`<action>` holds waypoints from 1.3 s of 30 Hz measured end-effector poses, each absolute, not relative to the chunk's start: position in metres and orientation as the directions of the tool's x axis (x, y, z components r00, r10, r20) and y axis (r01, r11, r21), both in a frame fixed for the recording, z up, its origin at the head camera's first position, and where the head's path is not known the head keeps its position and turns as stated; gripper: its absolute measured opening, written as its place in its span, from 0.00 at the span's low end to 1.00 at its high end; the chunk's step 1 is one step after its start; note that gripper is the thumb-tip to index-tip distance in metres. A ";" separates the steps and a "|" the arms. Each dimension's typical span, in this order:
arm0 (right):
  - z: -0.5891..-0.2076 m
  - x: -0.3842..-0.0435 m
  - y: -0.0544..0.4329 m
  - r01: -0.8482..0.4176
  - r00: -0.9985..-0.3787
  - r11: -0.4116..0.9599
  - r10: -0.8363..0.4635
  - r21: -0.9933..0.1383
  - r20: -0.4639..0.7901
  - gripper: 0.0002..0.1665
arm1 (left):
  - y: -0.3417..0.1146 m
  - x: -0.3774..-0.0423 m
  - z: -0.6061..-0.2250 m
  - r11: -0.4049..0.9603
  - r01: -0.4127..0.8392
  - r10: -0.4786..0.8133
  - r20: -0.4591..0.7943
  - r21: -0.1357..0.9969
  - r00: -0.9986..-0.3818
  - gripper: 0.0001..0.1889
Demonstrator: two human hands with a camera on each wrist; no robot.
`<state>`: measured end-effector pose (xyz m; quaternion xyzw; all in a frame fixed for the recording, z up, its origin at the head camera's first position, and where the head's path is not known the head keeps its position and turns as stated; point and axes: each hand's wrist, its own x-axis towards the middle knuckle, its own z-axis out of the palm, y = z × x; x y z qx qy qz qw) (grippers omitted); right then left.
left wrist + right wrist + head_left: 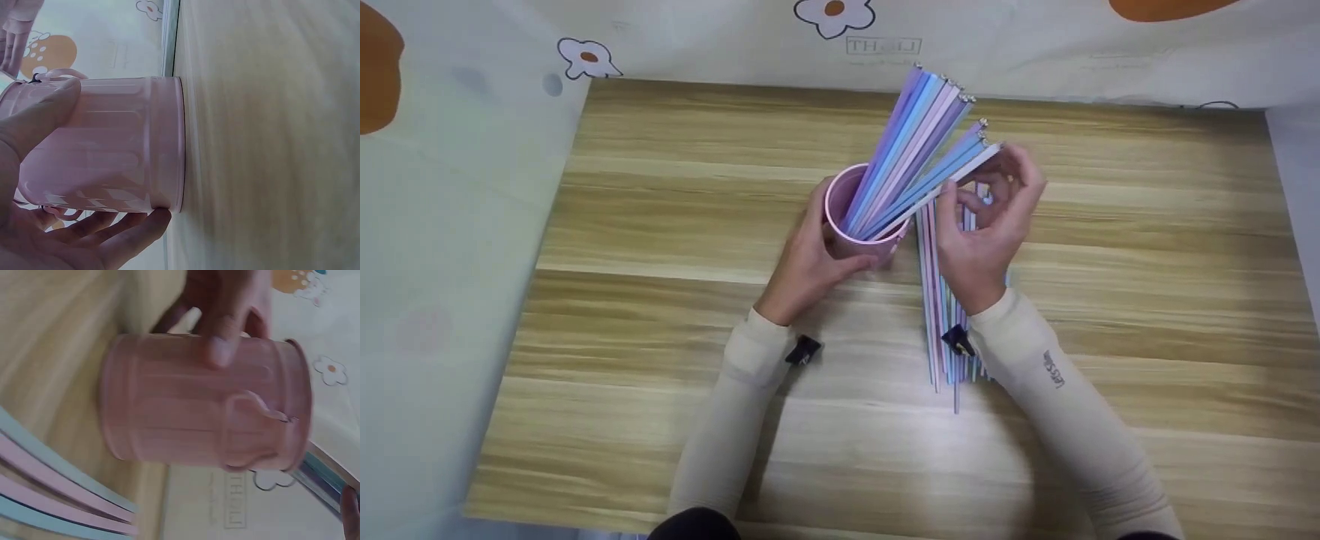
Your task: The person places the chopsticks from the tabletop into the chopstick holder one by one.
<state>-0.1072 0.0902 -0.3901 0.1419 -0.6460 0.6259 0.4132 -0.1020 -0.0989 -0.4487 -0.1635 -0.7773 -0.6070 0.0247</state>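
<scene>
On the table a pink pen cup (877, 251), ribbed with small loop handles, stands upright. My left hand (811, 251) grips its side, thumb (50, 112) on one side and fingers on the other. Slim pastel sticks, like pencils with shiny tips (915, 142), lean out of the cup to the right in purple, blue and pink. With thumb and fingertips my right hand (994, 217) holds a white pencil (971, 165), whose lower end is inside the cup. In the right wrist view only a fingertip (350, 512) of this hand shows, beside the sticks.
A bundle of more pastel pencils (931, 300) lies on the wooden table (660, 300), partly under my right hand and forearm. Behind the table's far edge hangs a pale sheet (720, 45) printed with flowers. Small black clips (802, 350) sit by both wrists.
</scene>
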 end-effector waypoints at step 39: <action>-0.420 -0.116 0.191 0.141 -0.962 0.663 0.267 -0.735 0.057 0.29 | -0.099 -0.087 -0.411 0.199 0.214 0.211 0.172 0.956 -0.962 0.52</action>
